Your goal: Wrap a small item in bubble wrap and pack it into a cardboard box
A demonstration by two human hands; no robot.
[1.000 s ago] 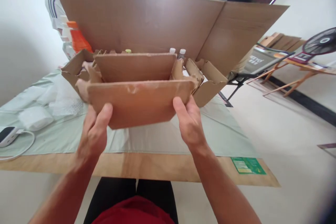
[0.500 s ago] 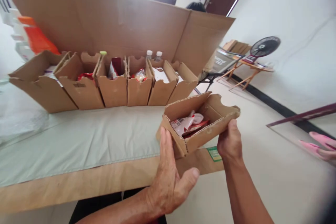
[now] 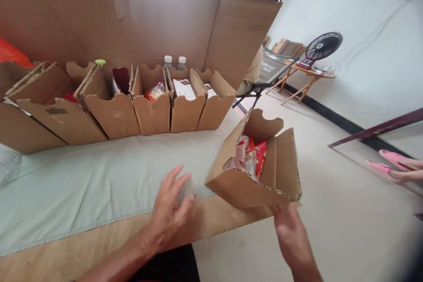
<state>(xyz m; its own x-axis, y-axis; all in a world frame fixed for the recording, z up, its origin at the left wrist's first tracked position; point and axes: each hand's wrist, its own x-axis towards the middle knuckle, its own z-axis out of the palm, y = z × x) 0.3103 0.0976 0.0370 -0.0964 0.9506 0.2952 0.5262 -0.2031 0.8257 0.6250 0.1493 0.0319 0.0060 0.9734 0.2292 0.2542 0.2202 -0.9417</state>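
Note:
A cardboard box (image 3: 244, 189) sits at the right end of the table, one corner over the edge. Inside it are a red snack packet (image 3: 261, 158) and other pink-and-white and clear packaging. Close to the box's near right corner is my right hand (image 3: 294, 233), its fingers smeared and partly hidden at the cardboard. Left of the box, my left hand (image 3: 172, 202) hovers over the table's front part, fingers spread, holding nothing and apart from the box.
Several similar cardboard boxes (image 3: 152, 116) stand in a row before a tall cardboard screen (image 3: 158, 17), with bottles (image 3: 168, 61) behind them. A greenish cloth (image 3: 109, 176) covers the table. Beyond stand a folding chair (image 3: 269, 70) and a fan (image 3: 324, 46); pink shoes (image 3: 391, 165) show at right.
The loose box has turned and come down onto the table's right end. My left hand has left its side and moved left; my right hand has shifted down to its near corner.

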